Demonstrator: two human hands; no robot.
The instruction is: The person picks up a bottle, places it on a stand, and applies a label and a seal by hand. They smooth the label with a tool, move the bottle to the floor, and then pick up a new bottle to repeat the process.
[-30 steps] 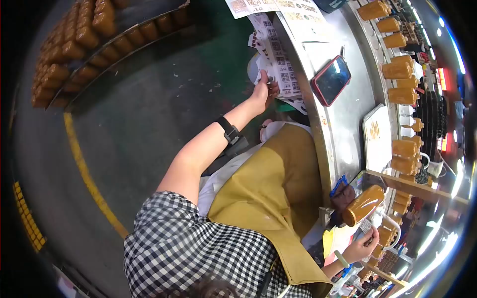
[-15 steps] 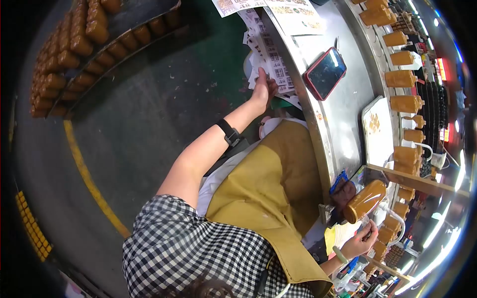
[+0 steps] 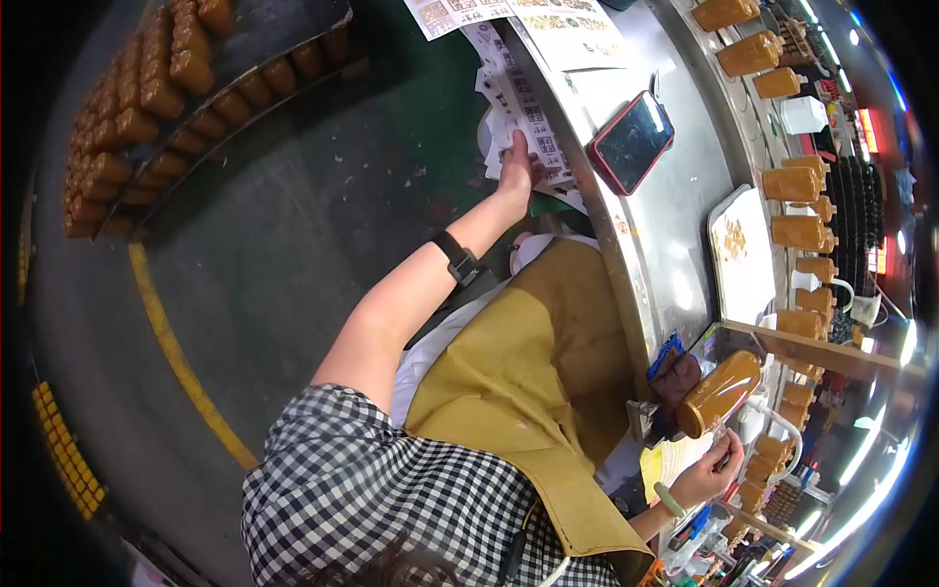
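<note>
Since 1 second before, the orange bottles (image 3: 792, 183) on the belt along the far side of the steel table (image 3: 675, 225) had travelled on, and a white bottle (image 3: 804, 113) had come into the row. The right hand (image 3: 706, 474) had risen closer to the lying bottle (image 3: 719, 393).

From the head view, the left hand (image 3: 515, 168), on an arm with a black wristband (image 3: 456, 258), was stretched out to the label sheets (image 3: 518, 98) hanging over the near table edge. Its fingers were closed, pinching 1 sheet. The right hand, with a pale green bracelet (image 3: 669, 505) at the wrist, sat just below the lying bottle, which rested tilted at the table's end. Its fingers were bunched together; whether they gripped anything could not be told. A red-cased phone (image 3: 631, 143) lay on the table between the sheets and a white tray (image 3: 740, 264). More orange bottles filled a rack (image 3: 137, 98) well apart across the floor.
</note>
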